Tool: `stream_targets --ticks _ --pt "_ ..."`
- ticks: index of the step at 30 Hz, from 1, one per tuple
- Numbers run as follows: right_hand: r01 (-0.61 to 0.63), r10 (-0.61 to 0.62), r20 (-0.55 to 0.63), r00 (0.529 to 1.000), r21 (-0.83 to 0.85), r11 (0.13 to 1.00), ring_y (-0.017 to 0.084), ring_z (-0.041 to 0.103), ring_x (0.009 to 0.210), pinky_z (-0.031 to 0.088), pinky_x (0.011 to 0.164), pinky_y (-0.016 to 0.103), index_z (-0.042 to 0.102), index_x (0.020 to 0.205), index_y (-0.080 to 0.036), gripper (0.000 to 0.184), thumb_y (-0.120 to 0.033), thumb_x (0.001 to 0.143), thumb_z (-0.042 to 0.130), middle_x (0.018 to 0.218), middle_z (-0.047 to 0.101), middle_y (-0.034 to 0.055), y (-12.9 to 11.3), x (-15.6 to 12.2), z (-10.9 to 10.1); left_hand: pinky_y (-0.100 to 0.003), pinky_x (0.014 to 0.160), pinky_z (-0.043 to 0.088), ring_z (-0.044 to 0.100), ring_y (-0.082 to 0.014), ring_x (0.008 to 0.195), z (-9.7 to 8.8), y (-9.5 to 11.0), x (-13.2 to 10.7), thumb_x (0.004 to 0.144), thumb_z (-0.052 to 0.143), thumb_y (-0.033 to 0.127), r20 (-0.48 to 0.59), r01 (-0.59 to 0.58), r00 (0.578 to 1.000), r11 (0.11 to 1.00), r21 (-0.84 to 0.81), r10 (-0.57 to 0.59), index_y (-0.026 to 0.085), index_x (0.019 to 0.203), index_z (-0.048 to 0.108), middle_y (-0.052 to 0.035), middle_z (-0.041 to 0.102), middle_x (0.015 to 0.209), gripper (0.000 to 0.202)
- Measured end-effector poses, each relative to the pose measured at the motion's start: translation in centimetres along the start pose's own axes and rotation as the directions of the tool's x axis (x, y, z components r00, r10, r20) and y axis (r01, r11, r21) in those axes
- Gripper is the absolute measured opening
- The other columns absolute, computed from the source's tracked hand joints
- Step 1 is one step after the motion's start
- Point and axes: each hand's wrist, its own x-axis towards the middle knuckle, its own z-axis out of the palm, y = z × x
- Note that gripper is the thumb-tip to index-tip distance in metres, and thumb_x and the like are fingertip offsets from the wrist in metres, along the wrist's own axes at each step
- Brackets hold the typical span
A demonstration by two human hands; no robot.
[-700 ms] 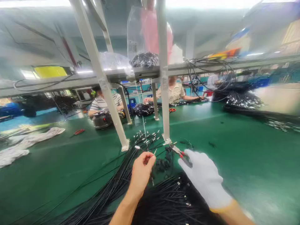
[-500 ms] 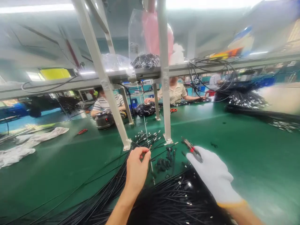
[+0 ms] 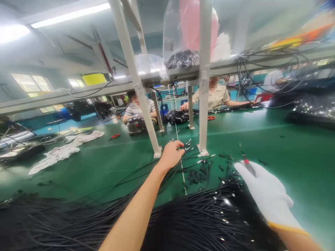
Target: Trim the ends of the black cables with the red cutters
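Bare and bent at the fingers, my left hand (image 3: 172, 153) is closed over the tips of a bundle of black cables with silvery ends (image 3: 188, 144). Which cable it grips is partly hidden by the fingers. My right hand (image 3: 264, 183), in a white glove with a yellow cuff, is wrapped round a pair of pliers (image 3: 246, 161) with red and black handles, blurred at the jaws, which point up and away. Small black pieces (image 3: 197, 176) lie on the green table between the hands. A thick mass of black cables (image 3: 193, 219) spreads below both arms.
White shelf posts (image 3: 204, 104) stand on the green table (image 3: 115, 170), just beyond my left hand. Red-handled scissors (image 3: 115, 136) and a white cloth (image 3: 66, 150) lie to the left. Two people sit across the table, beside a coil of black cable (image 3: 178, 116).
My left hand has moved forward from a pinch nearer me to the cable ends. My right hand still holds the pliers, now pointing more upright. The view has shifted left.
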Motion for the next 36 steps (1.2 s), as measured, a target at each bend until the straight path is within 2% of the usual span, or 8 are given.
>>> stream_targets --ticks 3,8,15,20,24,28,33,36 --pt "-0.147 0.146 0.042 0.988 0.024 0.989 0.031 0.057 0.074 0.034 0.084 0.062 0.073 0.097 -0.030 0.055 -0.075 0.071 0.053 0.083 0.069 0.0104 0.6 0.4 0.3 -0.026 0.063 0.046 0.063 -0.0174 0.063 -0.4 -0.4 -3.8 0.074 0.063 0.020 0.261 -0.006 0.965 1.000 0.010 0.004 0.018 0.073 0.074 -0.0011 0.070 0.066 0.011" --pt "-0.241 0.226 0.084 0.970 0.380 0.893 0.021 0.058 0.072 0.037 0.092 0.049 0.073 0.082 -0.025 0.043 -0.065 0.066 0.070 0.083 0.071 0.0045 1.4 0.2 1.0 -0.025 0.059 0.040 0.061 -0.0171 0.063 0.1 -1.6 -9.3 0.072 0.065 0.026 0.383 0.034 0.923 0.999 0.036 -0.045 0.019 0.068 0.073 -0.0008 0.070 0.065 0.012" --pt "-0.307 0.262 0.183 0.948 0.748 0.589 0.013 0.058 0.066 0.051 0.062 0.027 0.068 0.086 -0.018 0.039 -0.047 0.063 0.078 0.077 0.068 0.0029 1.4 0.5 2.0 -0.028 0.062 0.038 0.058 -0.0185 0.067 2.1 -2.0 -10.8 0.077 0.052 0.019 0.204 0.077 0.975 0.996 0.052 -0.086 0.017 0.072 0.067 -0.0040 0.067 0.070 0.016" --pt "-0.341 0.270 0.239 0.933 0.827 0.447 0.012 0.058 0.061 0.049 0.051 0.022 0.064 0.095 -0.017 0.042 -0.044 0.066 0.077 0.072 0.066 0.0018 1.5 1.2 2.2 -0.029 0.062 0.039 0.057 -0.0192 0.067 -0.2 -0.6 -9.7 0.088 0.042 0.035 0.076 0.058 0.995 0.998 -0.017 -0.057 0.017 0.091 0.068 -0.0031 0.067 0.073 0.032" --pt "-0.432 0.213 0.377 0.902 0.807 0.403 0.011 0.052 0.050 0.044 0.045 0.023 0.061 0.091 -0.015 0.039 -0.043 0.069 0.077 0.063 0.062 0.0007 1.1 0.7 2.1 -0.031 0.080 0.044 0.064 -0.0237 0.089 -2.0 -0.4 -9.4 0.084 0.051 0.043 -0.002 0.067 0.998 0.973 -0.221 -0.069 0.018 0.089 0.071 -0.0063 0.074 0.092 0.033" --pt "-0.527 0.086 0.541 0.837 0.754 0.392 0.013 0.053 0.050 0.045 0.047 0.025 0.061 0.086 -0.016 0.034 -0.045 0.074 0.075 0.063 0.062 0.0026 0.3 -0.5 2.0 -0.033 0.081 0.046 0.063 -0.0251 0.091 -2.3 -0.8 -9.6 0.080 0.056 0.047 -0.034 0.111 0.991 0.945 -0.309 -0.127 0.018 0.096 0.072 -0.0075 0.075 0.096 0.037" --pt "-0.691 -0.130 0.731 0.670 0.678 0.253 0.014 0.052 0.052 0.043 0.048 0.027 0.062 0.083 -0.017 0.038 -0.055 0.083 0.062 0.066 0.061 0.0034 -0.6 -1.7 1.3 -0.032 0.080 0.046 0.063 -0.0236 0.087 -2.2 -1.2 -9.8 0.083 0.056 0.040 -0.056 0.022 0.998 0.975 -0.221 -0.035 0.021 0.088 0.074 -0.0055 0.073 0.090 0.026" --pt "-0.722 -0.165 0.742 0.650 0.670 0.173 0.013 0.049 0.051 0.041 0.047 0.026 0.063 0.086 -0.018 0.037 -0.055 0.084 0.061 0.064 0.057 0.0013 -0.9 -1.7 0.7 -0.030 0.077 0.045 0.063 -0.0218 0.082 -2.6 -1.6 -9.9 0.087 0.053 0.035 -0.042 -0.048 0.998 0.992 -0.121 0.044 0.023 0.084 0.074 -0.0034 0.070 0.084 0.024"
